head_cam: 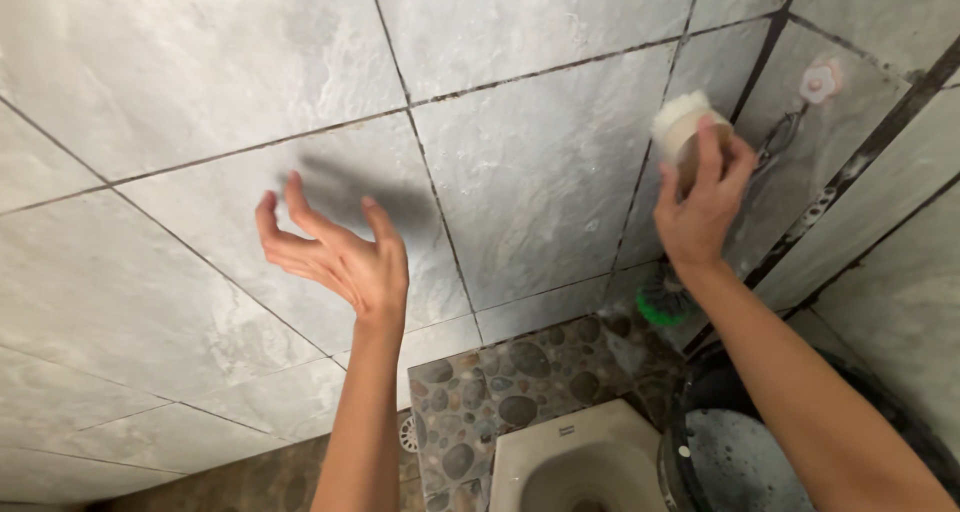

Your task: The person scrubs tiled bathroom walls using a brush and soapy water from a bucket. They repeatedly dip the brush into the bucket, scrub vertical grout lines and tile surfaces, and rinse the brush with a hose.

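Note:
My right hand (pixel 703 207) grips a round scrubbing brush (pixel 682 124) with white bristles and a tan body, and presses it against the grey tiled wall (pixel 540 162) near a dark grout line close to the corner. My left hand (pixel 340 257) is raised in front of the wall with fingers spread and palm turned up. It holds nothing and casts a shadow on the tile behind it.
A white squat toilet pan (pixel 580 467) sits below on a pebble-patterned floor (pixel 500 392). A dark bucket (pixel 730 452) with soapy water stands at lower right. A green-bristled brush (pixel 662 300) leans in the corner. A flower-shaped hook (pixel 820 80) hangs on the side wall.

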